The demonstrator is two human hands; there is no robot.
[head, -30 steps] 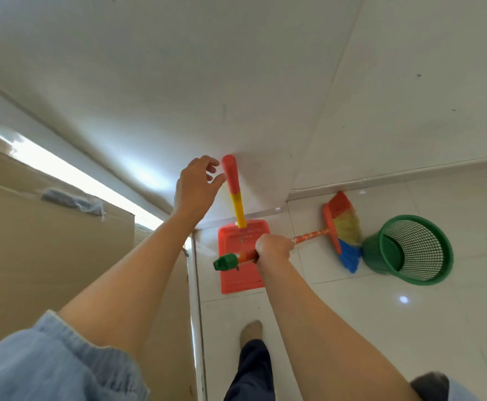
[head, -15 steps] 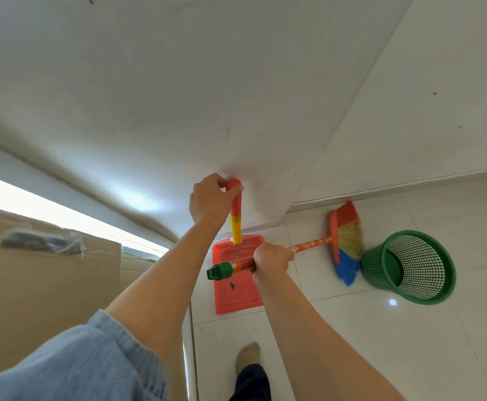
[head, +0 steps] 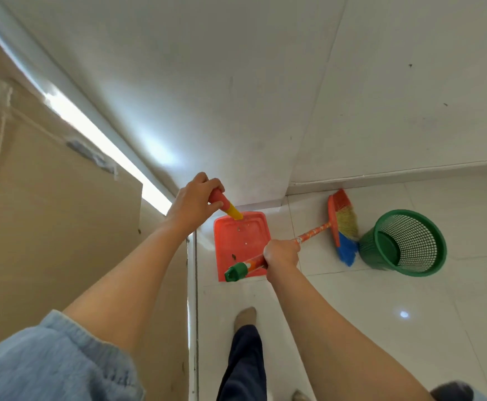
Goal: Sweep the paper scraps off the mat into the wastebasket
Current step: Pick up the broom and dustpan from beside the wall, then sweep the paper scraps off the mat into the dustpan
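Observation:
My left hand [head: 192,201] is closed around the top of the red and yellow handle of a red dustpan [head: 241,244], which stands on the white floor in the corner. My right hand [head: 281,253] grips the orange patterned stick of a broom [head: 341,225] near its green end cap. The broom's red head and yellow and blue bristles rest on the floor against the side of a green mesh wastebasket [head: 404,243]. No mat or paper scraps are in view.
White walls [head: 265,96] meet in a corner just behind the dustpan. A tall tan cardboard panel [head: 48,227] stands close on the left. My feet and dark trousers [head: 243,357] are below, on glossy white tiles [head: 381,314] that stretch to the right.
My left hand went from open beside the dustpan handle to closed on its top, and the handle now tilts left. The right hand has kept its grip on the broom.

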